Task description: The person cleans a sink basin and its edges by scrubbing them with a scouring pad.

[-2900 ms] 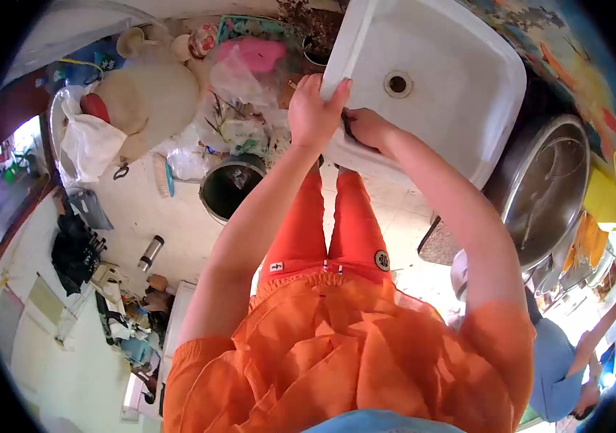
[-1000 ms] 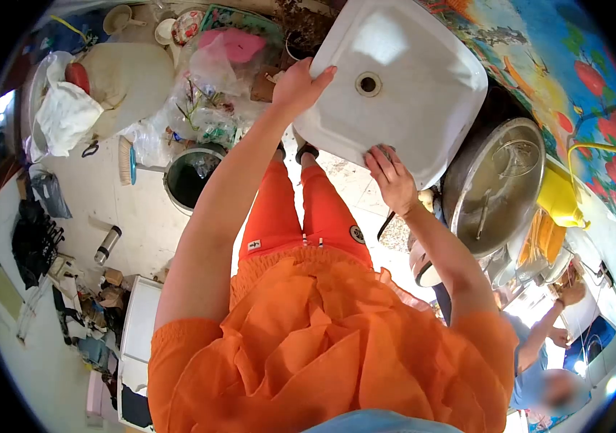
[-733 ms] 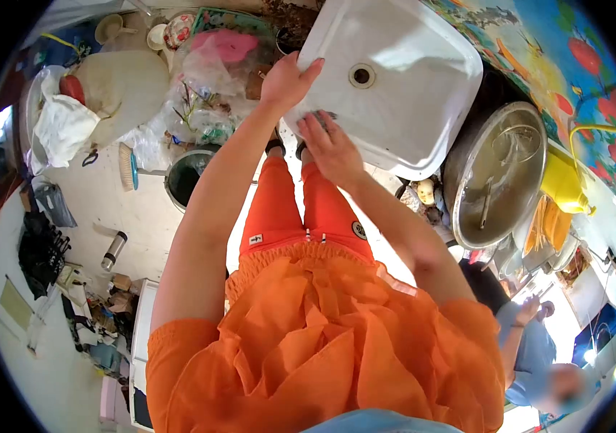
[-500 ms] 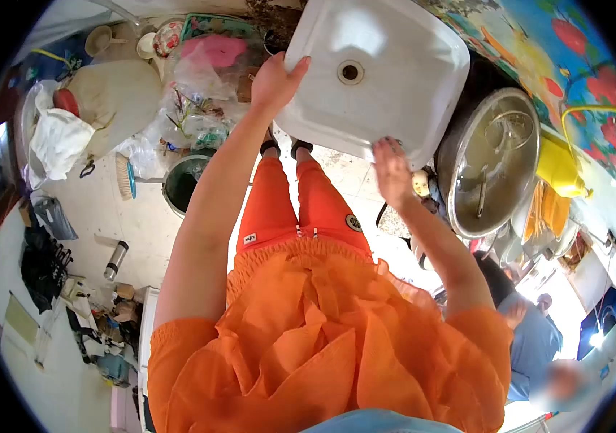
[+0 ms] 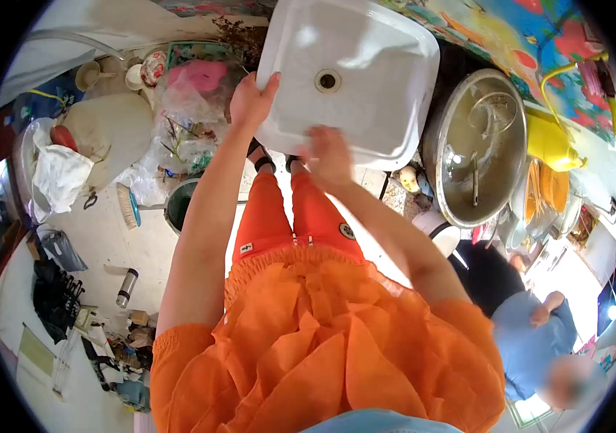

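Observation:
A white washbasin (image 5: 366, 79) with a round drain hole in its floor fills the top middle of the view. At its left side, my left hand (image 5: 252, 101) is closed on the rim, with the thumb lying over the edge. My right hand (image 5: 330, 157) is at the basin's near edge, left of the middle. Motion smears its fingers, so I cannot make out whether they touch the rim or hold anything.
To the right stands a large metal bowl (image 5: 478, 151) of water with a ladle-like utensil in it. A yellow jug (image 5: 553, 144) is beyond it. A dark bucket (image 5: 178, 206), a brush (image 5: 129, 207) and plastic bags (image 5: 192, 119) are left. Another person (image 5: 535, 335) is at lower right.
My right hand has moved left along the basin's near edge, from its right corner. My left hand still grips the left rim. The view has shifted slightly.

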Demonstrator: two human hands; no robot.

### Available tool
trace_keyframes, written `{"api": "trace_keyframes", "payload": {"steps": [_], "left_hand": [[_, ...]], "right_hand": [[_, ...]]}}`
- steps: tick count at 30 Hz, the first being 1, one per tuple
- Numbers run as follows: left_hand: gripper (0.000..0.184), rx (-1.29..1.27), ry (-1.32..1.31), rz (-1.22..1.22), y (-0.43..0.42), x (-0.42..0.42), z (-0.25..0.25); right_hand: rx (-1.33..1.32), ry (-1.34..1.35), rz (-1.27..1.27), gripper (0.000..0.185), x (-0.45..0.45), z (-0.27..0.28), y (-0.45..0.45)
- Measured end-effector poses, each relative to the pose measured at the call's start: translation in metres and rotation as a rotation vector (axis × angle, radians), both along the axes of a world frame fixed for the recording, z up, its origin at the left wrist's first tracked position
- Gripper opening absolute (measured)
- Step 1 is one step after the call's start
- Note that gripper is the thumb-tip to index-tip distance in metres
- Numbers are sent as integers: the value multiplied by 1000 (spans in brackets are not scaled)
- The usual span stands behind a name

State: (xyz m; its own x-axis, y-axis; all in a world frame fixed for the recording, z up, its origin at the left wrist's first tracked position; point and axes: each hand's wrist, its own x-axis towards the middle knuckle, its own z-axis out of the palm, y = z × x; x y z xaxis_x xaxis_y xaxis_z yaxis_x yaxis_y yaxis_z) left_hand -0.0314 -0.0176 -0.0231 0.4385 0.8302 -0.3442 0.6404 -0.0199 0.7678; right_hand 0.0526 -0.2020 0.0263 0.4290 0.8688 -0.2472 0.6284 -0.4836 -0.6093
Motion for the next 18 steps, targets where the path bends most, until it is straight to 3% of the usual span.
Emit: {"api": "trace_keyframes", "payload": {"steps": [1,2,4,6,8,10,13,16,17,18], "left_hand": [[52,20,-1,3,-2,0,-4],[52,42,1,3,-1,0,-7],[52,50,60,-8,3,-1,-3],[51,18,77,0,0,0,-2],[50,-33,57,11,0,0,-1],[49,-43,36,47,0,2,7],[47,-72,3,47,-1,-1,7],[44,-71,-19,46,2,0,13],[42,-74,-20,48,3,0,13],[42,-56,-27,50,0,-2,8]], "right_hand": [[77,-165,157,33,-18,-15,22],[35,-77,182,34,-22,-12,38],[-96,-32,527,30,18,-38,31],[-660,101,549,24,97,-114,-8],[-910,312,407,23,154,-62,5],[-966,450,208,21,179,-85,25],[-425,-295,611,22,211,-145,64],[-67,-600,437,24,212,-170,80],[-460,-139,49,28,195,-158,82],[-450,-245,254,27,193,-185,53]]}}
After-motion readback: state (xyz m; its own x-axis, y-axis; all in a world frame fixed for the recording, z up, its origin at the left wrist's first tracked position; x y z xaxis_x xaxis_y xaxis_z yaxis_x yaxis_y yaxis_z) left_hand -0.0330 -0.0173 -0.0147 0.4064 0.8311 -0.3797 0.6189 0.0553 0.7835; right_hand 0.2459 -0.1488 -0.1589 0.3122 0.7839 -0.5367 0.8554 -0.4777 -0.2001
